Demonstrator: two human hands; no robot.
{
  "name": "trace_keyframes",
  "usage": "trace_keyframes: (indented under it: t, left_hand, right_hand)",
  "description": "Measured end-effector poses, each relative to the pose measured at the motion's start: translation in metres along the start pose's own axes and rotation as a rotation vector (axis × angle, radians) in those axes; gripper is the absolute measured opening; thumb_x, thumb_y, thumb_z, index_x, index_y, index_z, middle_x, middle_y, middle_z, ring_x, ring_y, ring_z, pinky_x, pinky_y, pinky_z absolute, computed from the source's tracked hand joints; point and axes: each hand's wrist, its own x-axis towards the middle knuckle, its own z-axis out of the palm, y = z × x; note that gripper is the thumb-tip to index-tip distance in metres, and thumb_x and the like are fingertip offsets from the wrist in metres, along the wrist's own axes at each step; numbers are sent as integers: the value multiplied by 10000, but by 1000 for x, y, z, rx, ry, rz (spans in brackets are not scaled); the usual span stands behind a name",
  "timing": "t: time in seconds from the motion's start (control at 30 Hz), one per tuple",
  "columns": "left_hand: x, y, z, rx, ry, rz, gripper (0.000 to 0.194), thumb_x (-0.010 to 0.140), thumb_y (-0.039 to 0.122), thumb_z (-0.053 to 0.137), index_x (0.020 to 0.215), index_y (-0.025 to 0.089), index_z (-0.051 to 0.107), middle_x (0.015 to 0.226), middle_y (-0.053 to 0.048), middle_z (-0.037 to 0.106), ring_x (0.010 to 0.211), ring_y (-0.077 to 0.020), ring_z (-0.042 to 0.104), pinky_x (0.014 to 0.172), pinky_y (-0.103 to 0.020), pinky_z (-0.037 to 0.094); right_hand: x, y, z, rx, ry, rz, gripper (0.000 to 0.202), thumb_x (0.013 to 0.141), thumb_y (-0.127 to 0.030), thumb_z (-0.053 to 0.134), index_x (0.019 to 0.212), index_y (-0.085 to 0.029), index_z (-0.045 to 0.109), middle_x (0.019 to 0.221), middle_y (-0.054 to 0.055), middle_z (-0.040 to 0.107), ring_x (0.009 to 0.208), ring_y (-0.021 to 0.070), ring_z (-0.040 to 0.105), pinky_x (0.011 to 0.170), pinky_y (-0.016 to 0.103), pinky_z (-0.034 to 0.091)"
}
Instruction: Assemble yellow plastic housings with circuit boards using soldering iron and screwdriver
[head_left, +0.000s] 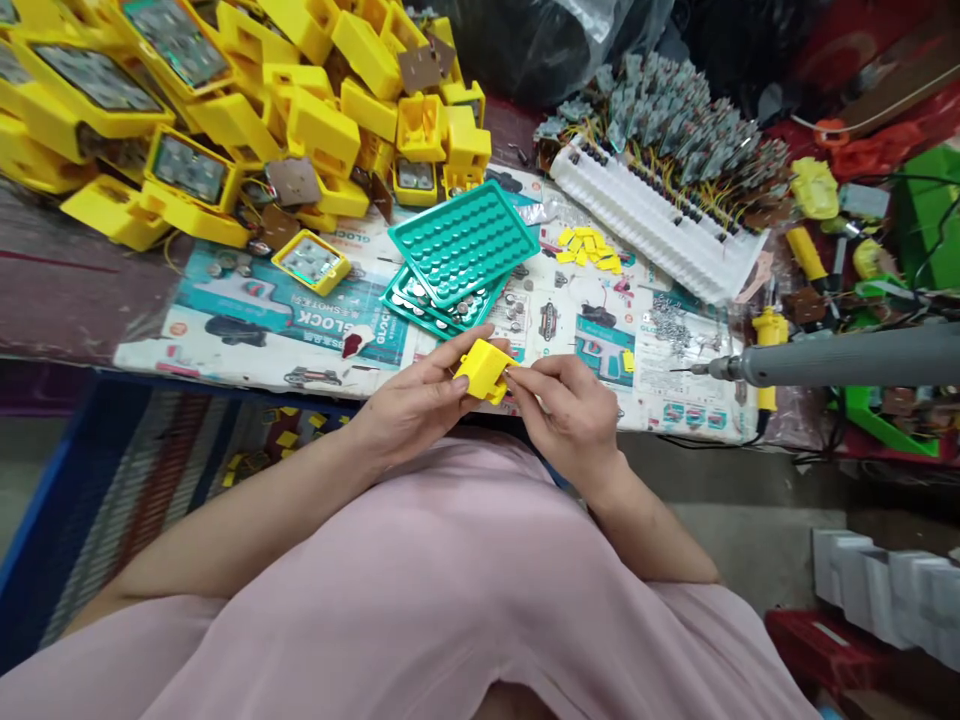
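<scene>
Gripping a small yellow case (484, 368) between thumb and fingers of the left hand (412, 405), at the near edge of a cluttered table (64, 310). Bringing the right hand's (576, 418) fingertips to the case's right side, leaving unclear whether pinching anything tiny there. Working just before stacked green trays (465, 240), facing heaped yellow housings (322, 130) far left and scattered yellow pieces (589, 248) to the right.
</scene>
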Motion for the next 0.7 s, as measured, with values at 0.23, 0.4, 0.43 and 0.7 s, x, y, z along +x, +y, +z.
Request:
trace_keyframes:
  t: [0.23,0.4,0.43,0.7]
  left_hand:
    - [6,-3,1,138,82,121,383,743,259,807,1074,224,617,1160,-15,686,1026,-167,648,860,-257,528]
    - [5,8,2,66,137,112,411,750,257,797,1087,228,563,1088,4,702,1030,-168,663,893,-278,515]
    - [5,10,2,56,142,106,426,748,257,801,1095,228,555,1057,5,710,1033,-169,666,900,-277,510]
    - [5,11,3,51,201,147,464,712,299,851,1076,216,575,1011,2,728,955,-153,692,836,-248,529]
  right_hand:
    - [6,4,-5,21,-170,-34,246,971,-249,520,1047,-310,746,983,40,757,842,159,693,709,280,518]
    - [26,31,4,-123,-202,75,228,980,-295,524,1001,-247,746,977,58,738,903,188,676,773,308,510]
    - [30,36,9,-190,-246,85,222,973,-285,534,982,-229,748,972,68,735,897,196,670,745,311,496]
    - [42,41,18,-251,-272,19,182,961,-221,561,922,-170,732,871,69,730,770,164,667,623,274,454]
